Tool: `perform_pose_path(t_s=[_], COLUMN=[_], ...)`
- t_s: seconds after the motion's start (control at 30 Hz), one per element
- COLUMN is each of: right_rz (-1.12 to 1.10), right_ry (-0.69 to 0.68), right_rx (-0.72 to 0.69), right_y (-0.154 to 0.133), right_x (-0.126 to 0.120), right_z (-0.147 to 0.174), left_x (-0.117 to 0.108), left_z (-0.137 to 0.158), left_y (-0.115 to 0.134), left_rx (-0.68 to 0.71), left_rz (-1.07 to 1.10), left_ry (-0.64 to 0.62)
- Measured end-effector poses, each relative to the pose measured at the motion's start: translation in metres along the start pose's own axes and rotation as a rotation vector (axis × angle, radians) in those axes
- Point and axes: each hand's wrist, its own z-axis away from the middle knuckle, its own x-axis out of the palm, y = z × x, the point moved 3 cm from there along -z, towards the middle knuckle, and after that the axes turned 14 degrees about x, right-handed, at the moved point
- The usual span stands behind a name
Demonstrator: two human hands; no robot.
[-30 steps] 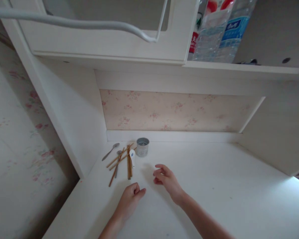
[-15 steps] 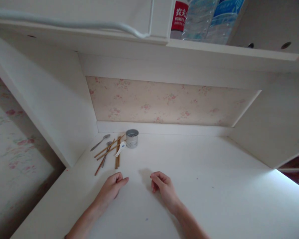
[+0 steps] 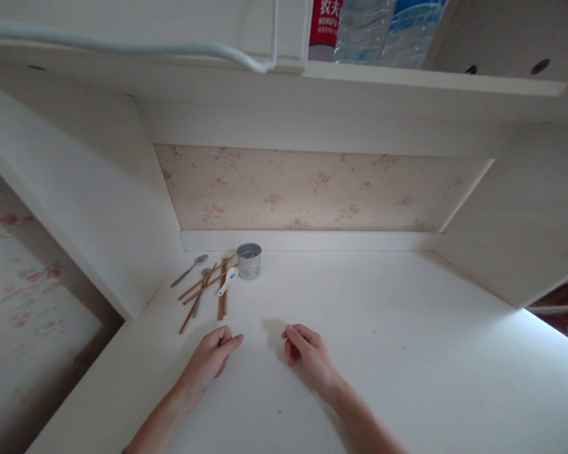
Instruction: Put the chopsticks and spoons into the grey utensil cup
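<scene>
The left hand (image 3: 211, 359) rests on the white desk (image 3: 383, 353) with its fingers curled loosely under, the grip holding nothing. The right hand (image 3: 307, 354) lies just beside it, likewise curled and empty, knuckles up; a narrow strip of bare desk separates the two.

Beyond the left hand's grip, toward the back corner, lies a loose scatter of cutlery. Nearest is a bundle of thin brown wooden chopsticks (image 3: 222, 295), straight and slim, some lying parallel and others crossed at angles. A small white ceramic spoon (image 3: 228, 281) with a rounded bowl and a blue mark rests across them. Two grey metal spoons lie farther out to the left of the grip: one metal spoon (image 3: 188, 270) with a long slender handle near the side panel, and a second spoon (image 3: 201, 291) partly tangled among the chopsticks. Just past the ceramic spoon, near the back edge, stands a small metal holder (image 3: 248, 260), cylindrical, dull grey, upright, with tiny holes punched in its wall.

The desk surface is smooth and matt. Behind it runs floral wallpaper (image 3: 307, 189) in pale pink. On the shelf overhead stand clear plastic bottles (image 3: 383, 31), and a white cable (image 3: 123, 45) hangs across the upper cabinet.
</scene>
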Motion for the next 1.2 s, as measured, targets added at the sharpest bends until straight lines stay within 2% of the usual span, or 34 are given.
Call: perform_pose_path(t_s=[0.23, 0.67, 1.2], right_rz=[-0.14, -0.238, -0.201], right_ry=[-0.038, -0.039, -0.034], right_rx=[0.034, 0.069, 0.094], right_y=[-0.0012, -0.0033, -0.003], right_x=[-0.0033, -0.0078, -0.0072], right_z=[0.0001, -0.0023, -0.0012], left_x=[-0.0006, -0.0009, -0.0017], left_z=[-0.0006, -0.0013, -0.0001], left_y=[-0.0051, -0.005, -0.0046], left_rx=[0.009, -0.001, -0.034], left_rz=[-0.012, 0.077, 0.153], left_ry=[-0.004, -0.022, -0.025])
